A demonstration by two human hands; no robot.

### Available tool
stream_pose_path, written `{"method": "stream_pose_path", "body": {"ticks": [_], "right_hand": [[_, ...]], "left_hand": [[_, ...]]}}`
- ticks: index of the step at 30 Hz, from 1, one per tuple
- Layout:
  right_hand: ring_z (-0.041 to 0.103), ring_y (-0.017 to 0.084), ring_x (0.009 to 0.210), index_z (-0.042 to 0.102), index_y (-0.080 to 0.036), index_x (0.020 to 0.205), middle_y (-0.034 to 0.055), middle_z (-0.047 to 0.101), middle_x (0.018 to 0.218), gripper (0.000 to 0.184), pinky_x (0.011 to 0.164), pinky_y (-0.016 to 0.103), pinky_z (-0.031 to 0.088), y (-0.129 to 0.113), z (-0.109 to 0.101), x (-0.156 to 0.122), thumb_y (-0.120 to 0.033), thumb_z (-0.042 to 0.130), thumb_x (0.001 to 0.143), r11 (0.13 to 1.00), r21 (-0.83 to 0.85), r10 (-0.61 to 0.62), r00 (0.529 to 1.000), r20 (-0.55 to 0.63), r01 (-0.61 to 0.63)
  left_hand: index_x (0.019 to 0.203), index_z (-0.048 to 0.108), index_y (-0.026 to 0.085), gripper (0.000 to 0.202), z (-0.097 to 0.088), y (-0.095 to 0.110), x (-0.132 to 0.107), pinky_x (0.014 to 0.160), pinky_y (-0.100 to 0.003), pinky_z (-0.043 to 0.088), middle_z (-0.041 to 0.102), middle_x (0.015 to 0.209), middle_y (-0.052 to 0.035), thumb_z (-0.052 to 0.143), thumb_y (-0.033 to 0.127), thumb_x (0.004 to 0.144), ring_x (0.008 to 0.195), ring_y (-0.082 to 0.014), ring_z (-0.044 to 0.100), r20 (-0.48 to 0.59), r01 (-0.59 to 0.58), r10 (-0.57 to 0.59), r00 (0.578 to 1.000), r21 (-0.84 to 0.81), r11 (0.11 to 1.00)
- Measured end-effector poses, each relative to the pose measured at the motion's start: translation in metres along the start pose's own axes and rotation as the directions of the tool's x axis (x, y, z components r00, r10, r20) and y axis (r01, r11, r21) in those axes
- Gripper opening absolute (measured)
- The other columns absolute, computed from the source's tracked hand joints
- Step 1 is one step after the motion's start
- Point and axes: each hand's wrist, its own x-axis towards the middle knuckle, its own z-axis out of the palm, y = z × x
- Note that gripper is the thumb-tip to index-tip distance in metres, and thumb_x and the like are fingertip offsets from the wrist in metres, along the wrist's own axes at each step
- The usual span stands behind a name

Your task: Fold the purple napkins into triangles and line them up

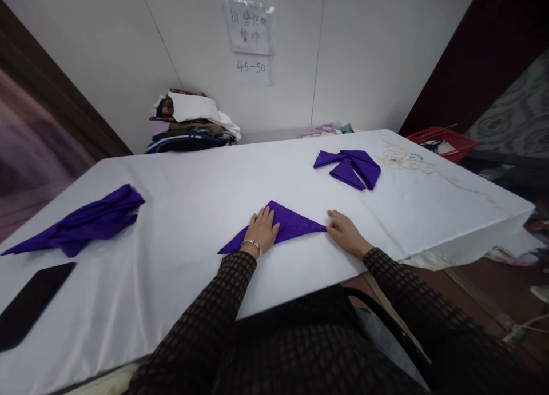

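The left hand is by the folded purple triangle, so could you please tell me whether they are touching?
Touching. The head view shows the left hand lying palm down on the folded purple triangle, covering part of it.

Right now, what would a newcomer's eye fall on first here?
Probably the purple triangular cloth near the centre, under the left hand, its right tip at the right hand. Next, the crumpled purple cloth at left and folded purple pieces toward the back right.

Cloth [294, 222] on table [189, 212], clothes pile [193, 123] behind-left
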Motion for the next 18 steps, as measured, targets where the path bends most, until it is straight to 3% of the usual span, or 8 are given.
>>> {"method": "stream_pose_path", "body": {"ticks": [3, 6, 8, 12, 14, 18], "right_hand": [[0.034, 0.027, 0.131, 0.062, -0.020, 0.090, 0.0108, 0.048, 0.136, 0.018, 0.105, 0.052, 0.026, -0.011, -0.005, -0.008, -0.024, 0.047, 0.080, 0.999, -0.054, -0.005, 0.998, -0.057, 0.002], [0.023, 0.025, 0.136, 0.053, -0.018, 0.120, 0.0118, 0.039, 0.142, 0.037, 0.109, 0.052, 0.018, -0.046, -0.002, -0.018, -0.025, 0.042, 0.085, 0.986, -0.124, -0.124, 0.989, -0.086, 0.113], [0.018, 0.024, 0.138, 0.043, -0.018, 0.133, 0.0116, 0.034, 0.146, 0.046, 0.110, 0.050, 0.015, -0.079, 0.009, -0.023, -0.029, 0.041, 0.089, 0.963, -0.124, -0.240, 0.971, 0.011, 0.239], [0.014, 0.026, 0.139, 0.029, -0.016, 0.142, 0.0137, 0.024, 0.149, 0.065, 0.111, 0.048, 0.015, -0.127, 0.044, -0.022, -0.049, 0.044, 0.088, 0.886, -0.065, -0.430, 0.865, 0.260, 0.460], [0.012, 0.027, 0.139, 0.026, -0.011, 0.143, 0.0165, 0.020, 0.150, 0.074, 0.111, 0.048, 0.015, -0.131, 0.057, -0.019, -0.056, 0.044, 0.086, 0.872, -0.079, -0.442, 0.846, 0.298, 0.483], [0.017, 0.028, 0.138, 0.025, -0.009, 0.143, 0.0178, 0.025, 0.148, 0.077, 0.111, 0.048, 0.017, -0.111, 0.058, -0.014, -0.060, 0.038, 0.087, 0.899, -0.146, -0.355, 0.884, 0.305, 0.412]], "left_hand": [[0.138, 0.036, 0.011, 0.053, 0.000, 0.001, 0.001, 0.111, -0.043, 0.020, 0.029, 0.148, -0.0117, 0.026, 0.038, 0.093, 0.137, -0.0245, 0.023, 0.002, 0.004, -0.004, 1.000, -0.007, 1.000], [0.138, 0.035, 0.010, 0.054, 0.000, 0.001, 0.000, 0.111, -0.043, 0.020, 0.029, 0.148, -0.0121, 0.026, 0.038, 0.093, 0.137, -0.0247, 0.022, 0.006, 0.004, -0.004, 1.000, -0.006, 1.000], [0.138, 0.035, 0.009, 0.055, -0.001, 0.001, 0.000, 0.111, -0.043, 0.020, 0.028, 0.148, -0.0127, 0.025, 0.037, 0.093, 0.138, -0.0250, 0.022, 0.005, 0.000, 0.000, 1.000, 0.003, 1.000], [0.139, 0.032, 0.008, 0.054, -0.003, -0.001, 0.000, 0.111, -0.043, 0.020, 0.026, 0.149, -0.0131, 0.024, 0.035, 0.094, 0.138, -0.0247, 0.020, 0.037, -0.024, 0.023, 0.999, 0.026, 0.999], [0.139, 0.033, 0.009, 0.053, -0.003, -0.002, 0.000, 0.111, -0.042, 0.021, 0.026, 0.149, -0.0128, 0.024, 0.035, 0.094, 0.138, -0.0244, 0.019, 0.047, -0.033, 0.032, 0.998, 0.032, 0.999], [0.139, 0.034, 0.009, 0.054, -0.001, -0.001, 0.001, 0.110, -0.043, 0.022, 0.029, 0.148, -0.0128, 0.026, 0.037, 0.093, 0.137, -0.0243, 0.022, 0.012, -0.011, 0.010, 1.000, 0.023, 1.000]]}}
